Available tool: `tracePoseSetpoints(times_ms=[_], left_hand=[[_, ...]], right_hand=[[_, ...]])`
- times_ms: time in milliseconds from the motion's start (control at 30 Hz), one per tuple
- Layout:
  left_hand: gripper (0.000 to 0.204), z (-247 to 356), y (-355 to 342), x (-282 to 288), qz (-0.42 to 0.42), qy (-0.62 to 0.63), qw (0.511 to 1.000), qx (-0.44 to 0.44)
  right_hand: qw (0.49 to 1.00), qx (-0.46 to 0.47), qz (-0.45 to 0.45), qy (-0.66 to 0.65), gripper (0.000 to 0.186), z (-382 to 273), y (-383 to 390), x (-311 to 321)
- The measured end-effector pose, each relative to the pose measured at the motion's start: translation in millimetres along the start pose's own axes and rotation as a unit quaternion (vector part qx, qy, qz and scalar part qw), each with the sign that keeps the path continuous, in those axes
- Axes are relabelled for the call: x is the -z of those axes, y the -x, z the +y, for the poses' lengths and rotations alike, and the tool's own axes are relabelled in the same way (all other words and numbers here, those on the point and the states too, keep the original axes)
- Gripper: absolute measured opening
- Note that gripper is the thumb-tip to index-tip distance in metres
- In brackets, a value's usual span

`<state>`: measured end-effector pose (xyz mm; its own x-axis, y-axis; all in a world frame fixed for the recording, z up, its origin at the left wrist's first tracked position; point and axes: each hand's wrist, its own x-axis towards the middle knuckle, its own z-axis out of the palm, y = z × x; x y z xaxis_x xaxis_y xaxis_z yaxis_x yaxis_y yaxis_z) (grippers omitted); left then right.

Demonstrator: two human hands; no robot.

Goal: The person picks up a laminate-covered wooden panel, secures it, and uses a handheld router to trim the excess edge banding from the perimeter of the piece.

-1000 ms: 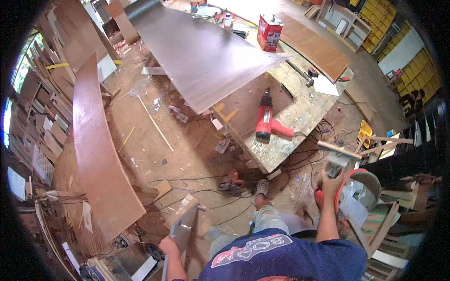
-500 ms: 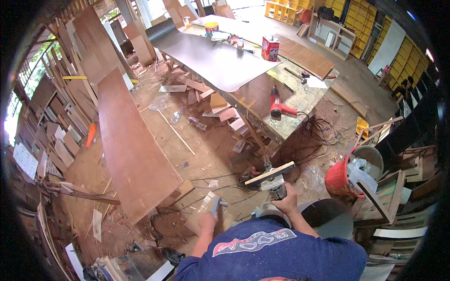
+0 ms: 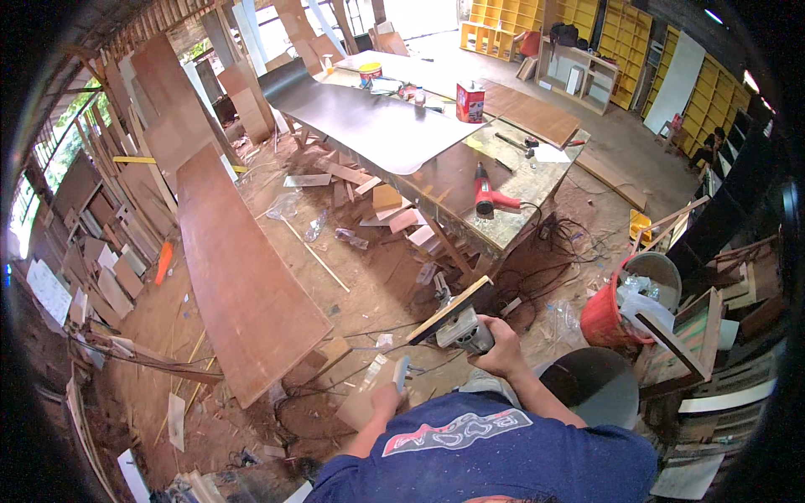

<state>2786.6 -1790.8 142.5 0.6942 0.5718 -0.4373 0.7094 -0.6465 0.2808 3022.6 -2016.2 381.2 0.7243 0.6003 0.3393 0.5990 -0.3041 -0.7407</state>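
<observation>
My right hand [image 3: 496, 356] grips a power tool, apparently a router [image 3: 468, 335], with a long wooden strip [image 3: 449, 310] across its base. My left hand [image 3: 386, 401], lower and further left, is closed on a grey-edged board [image 3: 401, 373], beside a light brown panel [image 3: 360, 394]; the fingers are partly hidden. Beyond them stands a worktable [image 3: 528, 210] bearing a red heat gun [image 3: 490, 197], a dark glossy sheet [image 3: 352, 117] and a red metal can [image 3: 470, 101].
A long brown board [image 3: 235, 277] lies to my left, near leaning wood offcuts [image 3: 117, 277]. A red bucket [image 3: 599, 314], frame [image 3: 713, 335] and black curved piece [image 3: 595, 394] are at right. Cables [image 3: 553, 243] and scraps litter the floor. Yellow shelving [image 3: 625, 59] stands behind.
My right hand has swung the tool leftward from beside the bucket toward the middle. My left hand moved rightward with the board. The view has lifted, showing more of the workshop.
</observation>
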Motion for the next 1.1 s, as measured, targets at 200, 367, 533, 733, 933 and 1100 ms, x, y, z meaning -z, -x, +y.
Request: tracePoseSetpoints(times_ms=[200,367,533,733,933,1100], left_hand=[[0.077,64,28,86,-0.178,0.16,0.963,-0.125],[0.068,152,62,150,-0.02,0.52,0.829,-0.207],[0.043,165,68,170,0.08,0.779,0.608,-0.127],[0.058,131,88,211,-0.015,0.878,0.46,-0.129],[0.072,114,132,249,-0.037,0.906,0.398,-0.139],[0.079,130,157,237,-0.223,0.914,0.278,-0.195]], right_hand=[[0.999,0.024,-0.02,0.038,0.078,-13,0,-2],[0.995,0.078,-0.027,0.052,0.081,-40,-10,-19],[0.972,0.197,-0.073,0.105,0.072,-82,-26,-18],[0.888,0.414,-0.147,-0.138,0.028,-111,5,-15],[0.938,0.132,-0.235,-0.216,0.092,-100,1,-25],[0.915,0.358,-0.094,-0.163,0.094,-109,-36,-55]])
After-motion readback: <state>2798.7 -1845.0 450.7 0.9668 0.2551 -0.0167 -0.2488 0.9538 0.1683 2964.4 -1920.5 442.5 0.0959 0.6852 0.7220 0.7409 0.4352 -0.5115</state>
